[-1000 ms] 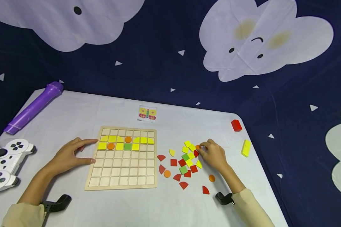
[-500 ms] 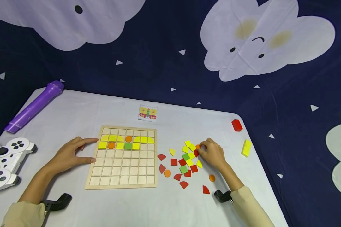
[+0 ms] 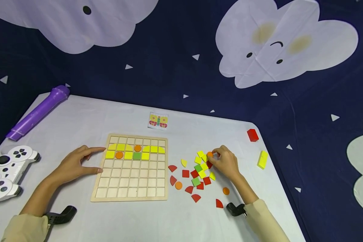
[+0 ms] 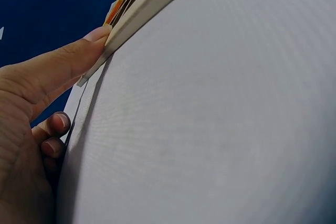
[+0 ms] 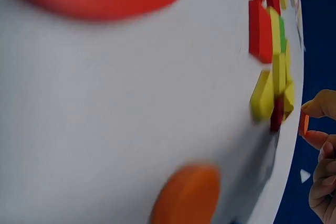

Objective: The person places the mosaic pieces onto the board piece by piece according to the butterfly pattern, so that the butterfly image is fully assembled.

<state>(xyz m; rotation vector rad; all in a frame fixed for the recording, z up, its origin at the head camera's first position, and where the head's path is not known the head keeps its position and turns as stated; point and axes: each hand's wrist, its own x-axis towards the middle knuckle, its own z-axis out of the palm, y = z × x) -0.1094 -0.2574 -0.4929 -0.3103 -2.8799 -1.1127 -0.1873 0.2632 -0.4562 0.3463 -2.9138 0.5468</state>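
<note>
An orange round piece (image 5: 304,123) is pinched between the thumb and a finger of my right hand (image 3: 226,162), above the far right side of the loose pieces in the head view. Red, yellow and green pieces (image 3: 202,174) lie in a loose cluster beside and below that hand. To the left, a wooden grid board (image 3: 130,183) carries yellow pieces, orange rounds and a green square in two of its upper rows. My left hand (image 3: 72,165) touches the board's left edge with thumb and index finger spread apart. In the left wrist view the thumb (image 4: 79,56) rests against the board's rim.
A small butterfly picture card (image 3: 158,121) lies behind the board. A purple microphone (image 3: 39,112) and a white game controller (image 3: 10,173) are at the left. A red block (image 3: 252,135) and a yellow block (image 3: 262,159) lie near the table's right edge.
My right hand has risen slightly with the orange round, which now shows more clearly between the fingertips. The left hand stays at the board's edge.
</note>
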